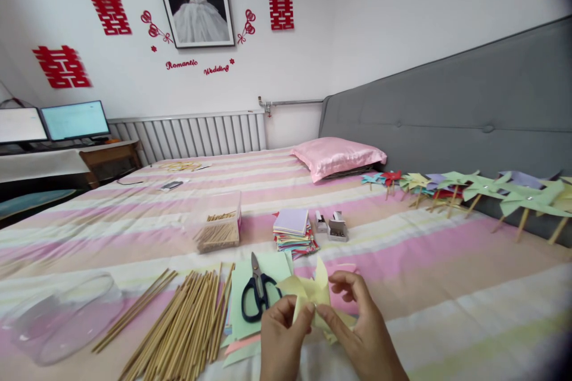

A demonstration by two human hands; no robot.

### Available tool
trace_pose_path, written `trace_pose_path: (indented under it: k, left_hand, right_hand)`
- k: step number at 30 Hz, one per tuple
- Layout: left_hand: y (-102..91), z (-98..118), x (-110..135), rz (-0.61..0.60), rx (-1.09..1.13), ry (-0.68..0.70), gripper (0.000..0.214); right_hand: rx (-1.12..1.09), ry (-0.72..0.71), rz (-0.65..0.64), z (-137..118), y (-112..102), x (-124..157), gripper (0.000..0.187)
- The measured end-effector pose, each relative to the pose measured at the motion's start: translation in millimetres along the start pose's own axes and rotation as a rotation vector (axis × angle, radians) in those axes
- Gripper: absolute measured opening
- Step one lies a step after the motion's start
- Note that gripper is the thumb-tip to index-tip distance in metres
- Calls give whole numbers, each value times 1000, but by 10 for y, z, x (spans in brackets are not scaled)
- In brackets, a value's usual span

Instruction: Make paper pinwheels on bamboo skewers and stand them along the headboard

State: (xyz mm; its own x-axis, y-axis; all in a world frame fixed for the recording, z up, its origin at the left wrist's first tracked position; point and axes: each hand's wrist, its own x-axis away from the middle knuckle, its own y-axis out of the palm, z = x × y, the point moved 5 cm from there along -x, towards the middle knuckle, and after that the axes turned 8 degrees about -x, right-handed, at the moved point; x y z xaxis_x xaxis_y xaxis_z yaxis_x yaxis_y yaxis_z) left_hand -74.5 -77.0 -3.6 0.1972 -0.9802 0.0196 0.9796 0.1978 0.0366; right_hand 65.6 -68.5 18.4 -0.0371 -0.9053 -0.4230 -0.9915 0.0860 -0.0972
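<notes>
A pale yellow paper pinwheel (310,289) is between my two hands, its blades curled in towards the middle. My left hand (282,336) pinches the paper near the centre with thumb and fingers. My right hand (364,327) presses its thumb at the centre, where a small shiny spot shows, and its other fingers curve behind a blade. Pink paper (345,297) lies behind the pinwheel, partly covered. Left of my hands, dark-handled scissors (255,292) rest on light green paper sheets (241,266).
Wooden sticks (183,327) lie in a heap at front left, beside a clear plastic container (67,318). Farther back are a stick-filled clear box (218,235), stacked coloured paper squares (292,223) and small boxes (337,230). Several finished pinwheels (487,187) line the headboard; a pink pillow (337,156) lies behind.
</notes>
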Motion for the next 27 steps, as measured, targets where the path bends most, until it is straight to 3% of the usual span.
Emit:
trace_pose_path:
  k: [3, 8, 15, 27]
  left_hand:
    - [3, -10, -1, -3, 1, -3, 25]
    - [22, 54, 19, -1, -4, 24, 22]
    - [73, 152, 68, 75, 14, 77, 19]
    - [92, 154, 102, 147, 21, 71, 18]
  right_hand:
    - [-139, 130, -99, 27, 53, 0, 47]
    - [-315, 226, -279, -36, 158, 9, 32]
    - [-354, 236, -174, -2, 175, 17, 38]
    - [-415, 259, -195, 0, 203, 19, 36]
